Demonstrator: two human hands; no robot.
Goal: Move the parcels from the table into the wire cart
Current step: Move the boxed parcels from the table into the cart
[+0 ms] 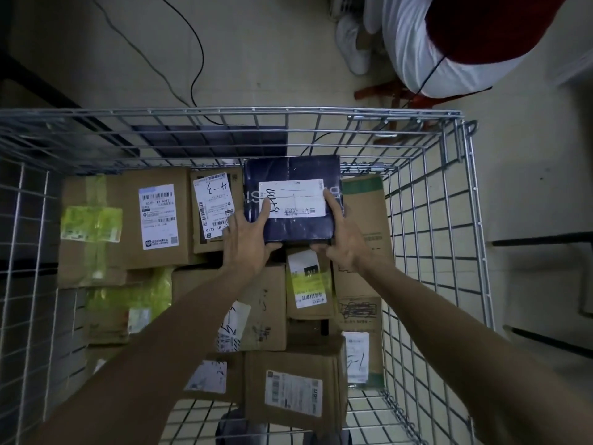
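I look straight down into the wire cart (426, 200), which holds several cardboard parcels. A dark blue box (295, 226) with a white shipping label sits high at the cart's far side, above the brown boxes. My left hand (248, 240) grips its near left corner, fingers spread over the top and thumb under the front edge. My right hand (341, 234) grips the near right corner the same way. A large brown parcel (128, 220) with a white label lies at the far left, and a labelled carton (292, 393) lies nearest me.
A person in white clothes (426, 49) crouches beyond the cart at the upper right. Black cables (195, 65) trail across the pale floor behind the cart. A dark flat panel (208, 139) leans outside the cart's far wall. The cart's floor grid shows at the near side.
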